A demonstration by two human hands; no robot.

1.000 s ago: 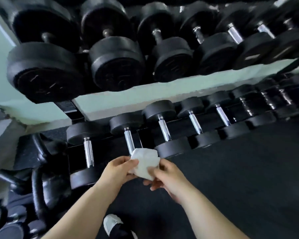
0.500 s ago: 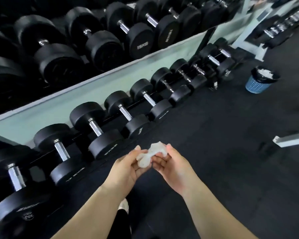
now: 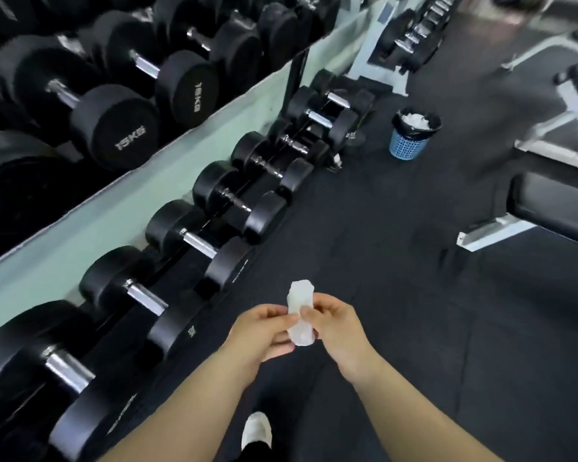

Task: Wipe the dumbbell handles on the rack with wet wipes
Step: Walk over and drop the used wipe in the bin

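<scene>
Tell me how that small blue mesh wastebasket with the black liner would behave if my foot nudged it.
The small blue mesh wastebasket probably slides or tips easily: it looks like thin plastic holding only crumpled white wipes. The dark rubber floor may grip its base, favouring tipping over sliding.

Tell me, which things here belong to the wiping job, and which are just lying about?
Part of the job:
- wet wipe, held between left hand and right hand
- dumbbells on the lower rack, with metal handles
- 15KG dumbbells on the upper shelf

Just lying about:
- blue waste basket, holding white scraps
- weight bench
- white shoe
</scene>
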